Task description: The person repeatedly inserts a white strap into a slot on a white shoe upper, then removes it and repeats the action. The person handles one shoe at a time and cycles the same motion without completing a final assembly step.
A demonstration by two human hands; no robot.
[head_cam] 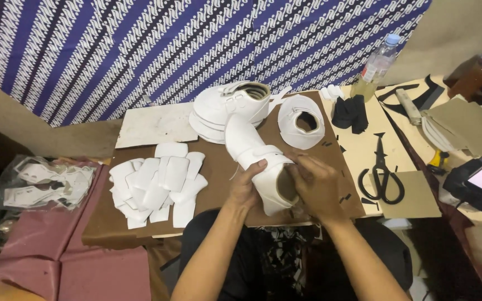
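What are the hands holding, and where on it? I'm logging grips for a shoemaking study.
Both hold one white shoe upper: the left hand grips its side near the heel end, and the right hand holds the heel opening's rim.

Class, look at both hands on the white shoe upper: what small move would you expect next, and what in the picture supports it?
Probably pressing the heel edge down a little further. The left hand grips the white shoe upper from the side, while the right hand has its fingertips pinched at the rear opening, so work seems centred there. The scissors lie untouched on the board.
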